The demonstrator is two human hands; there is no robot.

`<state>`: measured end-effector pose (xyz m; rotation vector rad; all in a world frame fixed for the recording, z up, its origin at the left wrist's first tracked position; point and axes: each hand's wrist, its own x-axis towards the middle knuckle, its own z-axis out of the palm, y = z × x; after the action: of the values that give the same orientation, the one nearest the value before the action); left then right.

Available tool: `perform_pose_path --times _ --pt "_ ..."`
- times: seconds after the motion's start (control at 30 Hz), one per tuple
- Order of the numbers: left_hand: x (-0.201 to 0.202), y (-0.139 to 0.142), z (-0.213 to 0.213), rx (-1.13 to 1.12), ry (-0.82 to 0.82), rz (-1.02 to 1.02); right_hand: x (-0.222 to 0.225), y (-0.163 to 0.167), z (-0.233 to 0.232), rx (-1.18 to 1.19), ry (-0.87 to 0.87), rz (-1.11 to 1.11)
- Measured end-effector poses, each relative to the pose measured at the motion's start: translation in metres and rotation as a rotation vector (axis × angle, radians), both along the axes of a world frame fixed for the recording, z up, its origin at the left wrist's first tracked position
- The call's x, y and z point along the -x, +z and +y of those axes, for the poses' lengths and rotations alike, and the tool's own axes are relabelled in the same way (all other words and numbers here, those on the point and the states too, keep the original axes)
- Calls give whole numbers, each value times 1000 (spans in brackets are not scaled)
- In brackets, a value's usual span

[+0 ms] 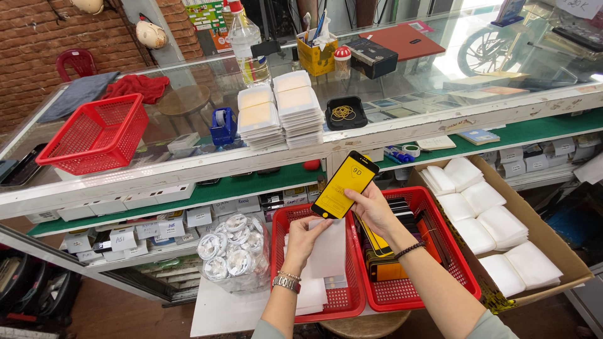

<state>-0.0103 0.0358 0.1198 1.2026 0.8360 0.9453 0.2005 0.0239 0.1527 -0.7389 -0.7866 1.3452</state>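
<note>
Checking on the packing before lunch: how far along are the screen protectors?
Done: stacks of filled white sleeves sit on the glass counter. In hand: both hands, right hand and left hand, hold one yellow protector. Left: many protectors fill the red basket.

Counter left: empty red basket (94, 134) on the glass top; blue tape dispenser (222, 125) just beside
Counter middle: stacked white packets (279, 110); yellow pen box (316, 55)
Right: cardboard box (553, 242) holding white sleeves

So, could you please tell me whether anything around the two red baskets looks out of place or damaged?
Nothing stands out. The right hand holds a yellow screen protector above the baskets while the left hand touches a white sleeve in the left red basket. The right red basket holds protectors stacked in rows.
</note>
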Motion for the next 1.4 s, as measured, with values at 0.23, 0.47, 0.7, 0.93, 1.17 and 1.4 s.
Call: perform_pose_path --times 0.23,0.47,0.7,0.93,1.17,1.4 --pt "6 7 5 21 -35 12 -1 0 2 9 -16 -34" --pt "2 2 8 35 -20 29 10 -4 -11 57 10 -27" --pt "4 -13 13 220 -168 -186 -2 3 -2 89 -29 -105" --pt "10 -6 17 232 -164 -118 -13 15 4 117 63 -309" --pt "-2 -6 22 191 -172 -60 -14 21 10 123 67 -611" --pt "-12 -25 33 278 16 -132 -6 2 15 58 -9 -1179"
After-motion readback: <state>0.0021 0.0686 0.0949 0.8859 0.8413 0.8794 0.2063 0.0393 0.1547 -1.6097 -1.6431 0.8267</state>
